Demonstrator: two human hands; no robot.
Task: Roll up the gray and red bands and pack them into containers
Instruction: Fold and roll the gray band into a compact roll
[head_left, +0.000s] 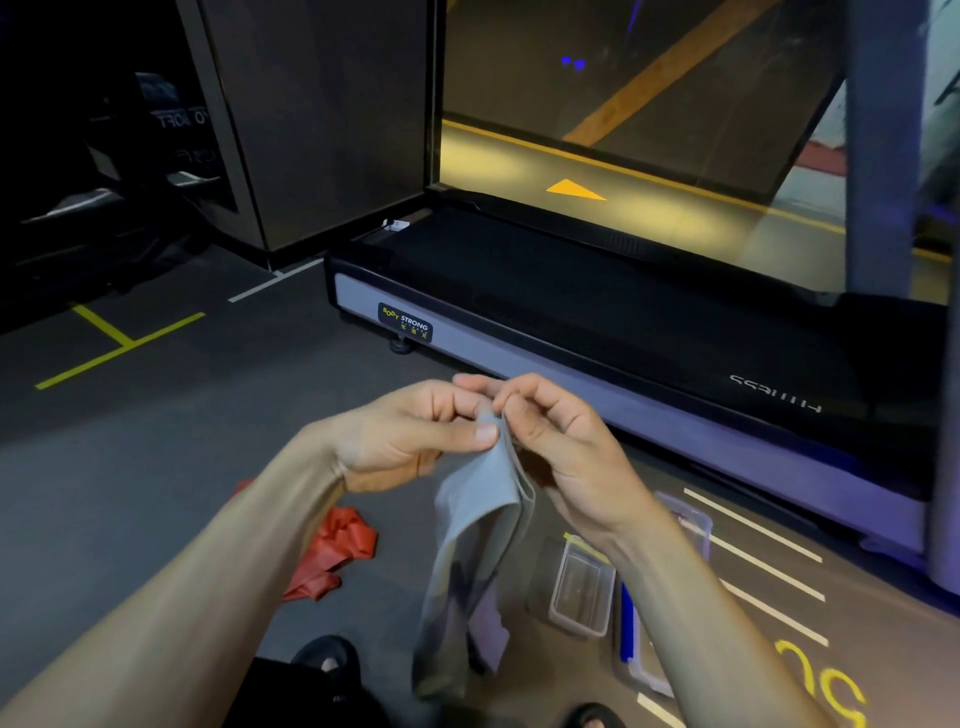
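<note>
The treadmill (597, 332) fills the far side of the floor, long and dark, and its side rail carries a badge reading "BODY STRONG" with small characters beneath that are too fine to read. Further along the deck there's pale lettering seen upside down, too distorted to make out. Painted lines and yellow digits mark the floor on the right, only partly in view.

Up front, the gray band (480, 525) hangs from both hands, its top edge pinched, the rest drooping in loose folds toward the floor. It looks thin, light and floppy, probably a touch grippy like rubber sheet, so it should roll tightly only if the end is kept flat and taut; the top corner, where the fingers already meet, seems the place to start the roll.

The left hand (410, 434) pinches that top edge between thumb and curled fingers. The right hand (550, 431) pinches it just beside, fingertips touching the left's.

Down on the floor to the left, the red band (337, 553) lies crumpled, untouched. To the right sits a clear container (582, 592), open, with a blue-edged lid or tray (631, 649) just beside it and another clear container (693, 522) behind the right wrist.
</note>
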